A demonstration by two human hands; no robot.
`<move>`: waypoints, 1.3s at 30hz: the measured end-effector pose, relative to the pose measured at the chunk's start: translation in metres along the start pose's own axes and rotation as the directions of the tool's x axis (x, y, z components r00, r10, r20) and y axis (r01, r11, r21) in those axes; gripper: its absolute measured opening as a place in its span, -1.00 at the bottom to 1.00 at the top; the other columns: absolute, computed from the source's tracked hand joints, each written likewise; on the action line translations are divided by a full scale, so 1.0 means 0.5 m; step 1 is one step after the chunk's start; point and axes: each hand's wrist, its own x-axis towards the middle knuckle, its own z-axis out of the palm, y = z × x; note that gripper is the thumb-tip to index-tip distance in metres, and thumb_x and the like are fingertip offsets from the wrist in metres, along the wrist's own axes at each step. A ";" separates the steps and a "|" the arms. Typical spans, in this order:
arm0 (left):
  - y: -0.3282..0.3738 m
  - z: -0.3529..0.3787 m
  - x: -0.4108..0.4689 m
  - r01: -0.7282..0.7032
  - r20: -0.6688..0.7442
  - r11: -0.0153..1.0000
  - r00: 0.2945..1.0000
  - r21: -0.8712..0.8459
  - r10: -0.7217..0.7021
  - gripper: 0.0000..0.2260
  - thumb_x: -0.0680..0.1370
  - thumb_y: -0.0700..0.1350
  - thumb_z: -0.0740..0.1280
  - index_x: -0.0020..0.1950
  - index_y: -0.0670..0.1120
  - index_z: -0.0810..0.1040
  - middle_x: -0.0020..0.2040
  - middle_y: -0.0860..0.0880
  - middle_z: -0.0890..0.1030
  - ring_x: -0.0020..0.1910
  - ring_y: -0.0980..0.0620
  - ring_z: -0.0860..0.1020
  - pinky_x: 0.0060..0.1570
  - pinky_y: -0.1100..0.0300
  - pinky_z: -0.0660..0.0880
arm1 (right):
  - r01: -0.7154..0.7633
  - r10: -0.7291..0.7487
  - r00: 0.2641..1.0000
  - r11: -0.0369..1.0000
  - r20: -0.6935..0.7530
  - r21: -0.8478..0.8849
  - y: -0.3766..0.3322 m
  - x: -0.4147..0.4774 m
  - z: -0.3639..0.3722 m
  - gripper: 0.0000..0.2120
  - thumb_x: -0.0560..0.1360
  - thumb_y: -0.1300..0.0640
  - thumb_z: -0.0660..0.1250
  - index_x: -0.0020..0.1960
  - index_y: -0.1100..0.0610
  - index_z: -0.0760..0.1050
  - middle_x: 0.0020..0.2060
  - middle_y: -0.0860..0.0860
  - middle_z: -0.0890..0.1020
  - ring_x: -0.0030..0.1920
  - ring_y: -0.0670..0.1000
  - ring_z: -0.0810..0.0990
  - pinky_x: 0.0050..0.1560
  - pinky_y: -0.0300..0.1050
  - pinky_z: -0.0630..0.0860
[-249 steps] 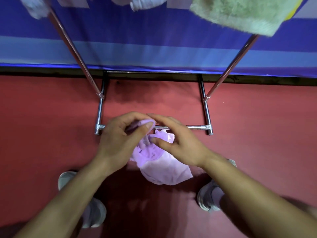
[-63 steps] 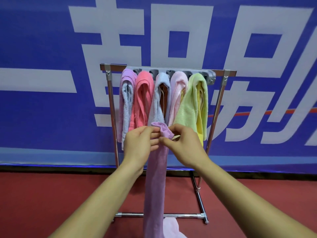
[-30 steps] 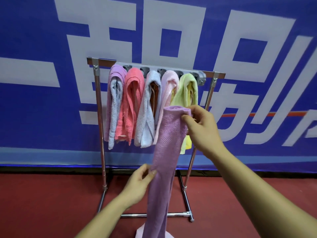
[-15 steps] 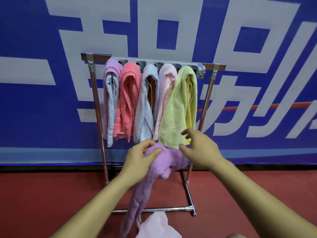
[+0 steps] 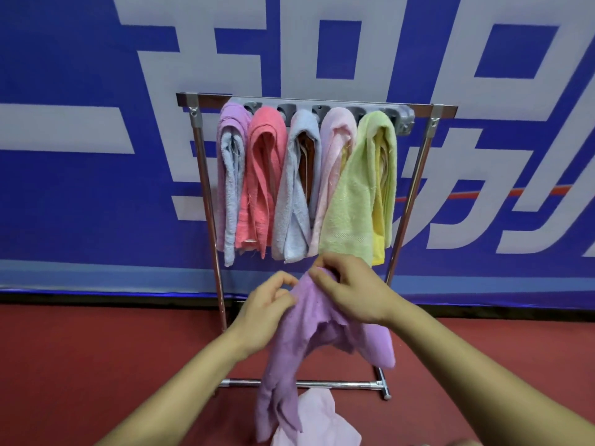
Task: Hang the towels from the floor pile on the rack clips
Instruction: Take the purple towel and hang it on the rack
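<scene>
I hold a purple towel (image 5: 297,346) in front of the metal rack (image 5: 206,201), below its hanging towels. My left hand (image 5: 267,312) pinches the towel's upper left edge, and my right hand (image 5: 349,289) grips its top fold. The rest of the towel droops toward the floor in two lobes. The grey clip strip (image 5: 399,119) runs along the rack's top bar and carries several towels: purple (image 5: 230,185), coral (image 5: 262,185), pale blue (image 5: 294,201), pale pink (image 5: 333,162) and green (image 5: 360,204). A pale pink towel (image 5: 317,423) lies on the floor under my hands.
A blue banner (image 5: 96,204) with large white characters stands right behind the rack. The floor (image 5: 96,365) is red. The rack's base bar (image 5: 338,385) runs low across the floor just beyond the floor towel.
The purple towel went from hanging full length from my raised right hand to being bunched low between both hands. My right hand dropped from beside the green towel to below it.
</scene>
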 end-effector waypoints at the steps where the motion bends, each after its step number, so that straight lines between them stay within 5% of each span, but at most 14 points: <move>1: -0.012 0.005 -0.007 0.009 0.002 1.000 1.000 -0.026 -0.009 -0.73 0.40 0.04 0.26 -0.04 -0.12 0.51 -0.26 -0.17 0.47 -0.22 0.01 0.37 -0.17 -0.06 0.34 | 0.014 -0.013 0.999 1.000 -0.036 0.014 -0.001 0.001 -0.006 -0.83 0.63 0.13 0.27 -0.13 0.03 0.51 -0.25 -0.08 0.60 -0.20 -0.06 0.53 -0.07 -0.05 0.47; 3: -0.046 0.018 -0.027 0.024 0.007 0.996 1.000 -0.090 -0.024 -0.64 0.41 0.05 0.28 -0.06 -0.27 0.50 -0.20 -0.09 0.51 -0.14 0.05 0.40 -0.08 -0.03 0.35 | 0.019 -0.014 0.993 0.999 -0.115 0.042 -0.006 0.002 -0.030 -0.83 0.65 0.16 0.24 -0.12 0.07 0.51 -0.23 -0.04 0.60 -0.17 -0.03 0.54 -0.06 -0.07 0.46; 9: -0.054 0.041 -0.048 -0.023 -0.046 0.990 0.999 -0.141 0.017 -0.69 0.51 0.09 0.35 -0.18 -0.15 0.50 -0.29 0.06 0.49 -0.24 0.15 0.40 -0.22 0.21 0.37 | -0.187 0.179 0.961 0.982 -0.211 -0.020 0.027 -0.014 -0.151 -0.78 0.63 0.13 0.23 -0.19 0.04 0.50 -0.28 -0.08 0.58 -0.19 -0.03 0.53 -0.11 -0.09 0.47; 13: -0.005 0.046 -0.004 -0.126 -0.097 0.981 0.985 0.145 0.141 -0.77 0.52 0.11 0.31 -0.13 -0.04 0.56 -0.29 -0.05 0.56 -0.29 0.14 0.40 -0.23 0.10 0.45 | -0.418 0.390 0.904 0.892 -0.174 -0.174 0.066 -0.024 -0.135 -0.77 0.55 0.16 0.19 -0.15 0.02 0.61 -0.18 -0.08 0.67 -0.04 0.06 0.62 0.02 0.01 0.57; 17: 0.052 0.080 0.045 -0.163 -0.047 0.938 0.982 0.307 0.186 -0.86 0.53 0.04 0.29 -0.10 0.01 0.57 -0.26 0.03 0.62 -0.25 0.11 0.53 -0.12 0.05 0.51 | -0.317 0.317 0.949 0.948 0.001 0.021 0.082 -0.026 -0.057 -0.69 0.59 0.24 0.19 0.17 0.06 0.65 0.12 -0.03 0.71 0.15 0.01 0.64 0.24 -0.08 0.51; 20: 0.071 0.099 0.068 -0.155 -0.018 0.924 0.985 0.351 0.172 -0.82 0.53 0.09 0.26 -0.09 0.03 0.58 -0.22 0.05 0.65 -0.16 0.03 0.60 -0.06 0.02 0.54 | -0.364 0.346 0.931 0.843 0.120 0.397 0.104 -0.026 -0.015 -0.71 0.64 0.27 0.15 0.14 0.20 0.65 0.10 0.12 0.71 0.20 0.10 0.63 0.31 0.02 0.49; 23: 0.072 0.104 0.080 -0.083 -0.081 0.950 0.990 0.301 0.112 -0.82 0.50 0.09 0.28 -0.10 0.04 0.60 -0.21 0.08 0.66 -0.17 0.07 0.60 -0.06 0.06 0.55 | -0.385 0.385 0.916 0.755 0.116 0.532 0.121 -0.038 -0.003 -0.70 0.63 0.22 0.14 0.08 0.32 0.63 0.07 0.19 0.69 0.08 0.00 0.63 0.24 -0.05 0.52; 27: 0.070 0.102 0.094 -0.044 -0.107 0.973 0.992 0.226 0.070 -0.88 0.56 -0.03 0.34 -0.12 -0.02 0.62 -0.21 0.02 0.67 -0.24 0.16 0.53 -0.06 0.03 0.54 | -0.354 0.331 0.932 0.731 0.150 0.583 0.135 -0.052 -0.018 -0.79 0.50 0.08 0.30 -0.12 0.19 0.62 -0.15 0.07 0.64 -0.04 -0.07 0.55 0.17 -0.07 0.45; 30: 0.075 0.104 0.107 -0.047 -0.113 0.976 0.991 0.211 0.072 -0.87 0.60 -0.09 0.36 -0.13 -0.01 0.64 -0.21 0.00 0.68 -0.26 0.18 0.53 -0.09 0.07 0.54 | -0.322 0.301 0.943 0.731 0.139 0.601 0.151 -0.057 -0.037 -0.87 0.57 0.17 0.34 -0.02 0.24 0.60 -0.17 0.08 0.61 -0.10 0.00 0.54 0.08 -0.04 0.45; 34: 0.092 0.116 0.134 -0.078 -0.093 0.985 0.991 0.152 0.092 -0.98 0.59 -0.04 0.38 -0.01 0.08 0.60 -0.18 0.02 0.70 -0.22 0.12 0.58 -0.10 0.09 0.54 | -0.218 0.280 0.960 0.801 -0.028 0.558 0.147 -0.049 -0.079 -0.89 0.63 0.21 0.31 0.04 0.25 0.57 -0.12 0.20 0.63 -0.07 0.00 0.55 0.08 -0.01 0.48; 36: 0.105 0.127 0.151 -0.082 -0.133 0.984 0.986 0.156 0.103 -0.85 0.59 0.00 0.38 0.12 0.18 0.50 -0.20 0.02 0.69 -0.25 0.10 0.58 -0.15 0.15 0.52 | -0.160 0.254 0.961 0.833 -0.109 0.530 0.140 -0.037 -0.106 -0.89 0.64 0.17 0.31 0.04 0.20 0.58 -0.06 0.27 0.64 -0.06 0.00 0.57 0.10 0.05 0.51; 39: 0.142 0.151 0.181 -0.134 -0.183 0.955 0.965 0.266 0.187 -0.93 0.59 0.06 0.35 0.06 0.16 0.53 -0.23 0.08 0.65 -0.32 0.13 0.51 -0.17 0.09 0.50 | -0.085 0.207 0.959 0.862 -0.195 0.499 0.130 -0.015 -0.148 -0.89 0.65 0.12 0.29 0.06 0.10 0.58 -0.08 0.19 0.69 -0.03 0.07 0.65 0.11 0.13 0.57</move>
